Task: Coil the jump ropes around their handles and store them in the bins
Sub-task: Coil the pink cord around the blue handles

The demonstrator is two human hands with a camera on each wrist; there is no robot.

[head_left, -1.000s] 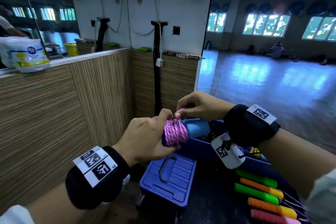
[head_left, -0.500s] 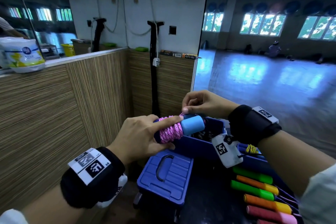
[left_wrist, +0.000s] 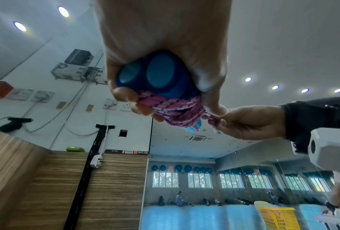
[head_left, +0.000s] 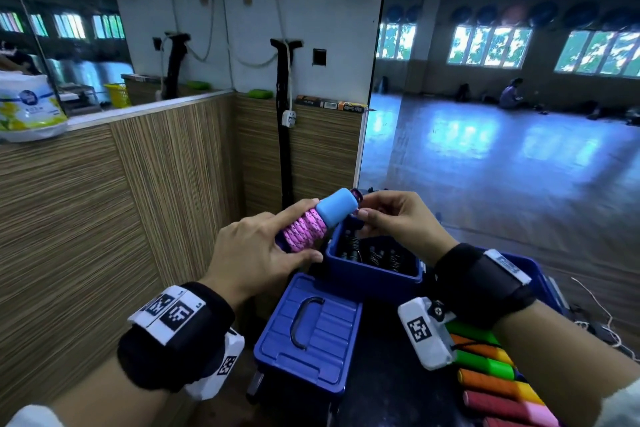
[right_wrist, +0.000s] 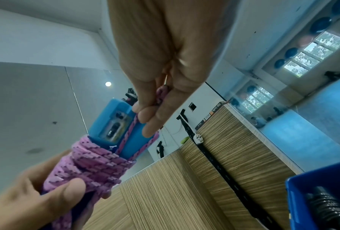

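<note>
A pair of blue jump-rope handles (head_left: 336, 209) (left_wrist: 155, 74) (right_wrist: 115, 126) is bound together by coils of pink rope (head_left: 304, 230) (left_wrist: 173, 112) (right_wrist: 94, 165). My left hand (head_left: 263, 250) (right_wrist: 47, 197) grips the bundle around the coils, index finger laid along the top. My right hand (head_left: 391, 218) (left_wrist: 249, 123) pinches the loose pink rope end (right_wrist: 162, 95) at the handle tips. The bundle hangs just above the open blue bin (head_left: 367, 274), which holds dark coiled ropes.
A blue lid (head_left: 308, 333) with a black handle lies in front of the bin. Several green, orange and pink rope handles (head_left: 491, 378) lie at lower right. Wood-panelled walls (head_left: 138, 204) close the left side and a mirror stands behind.
The bundle has tilted so the blue tips point up and to the right. My right hand has shifted from above the handles to their tip end, still pinching the rope.
</note>
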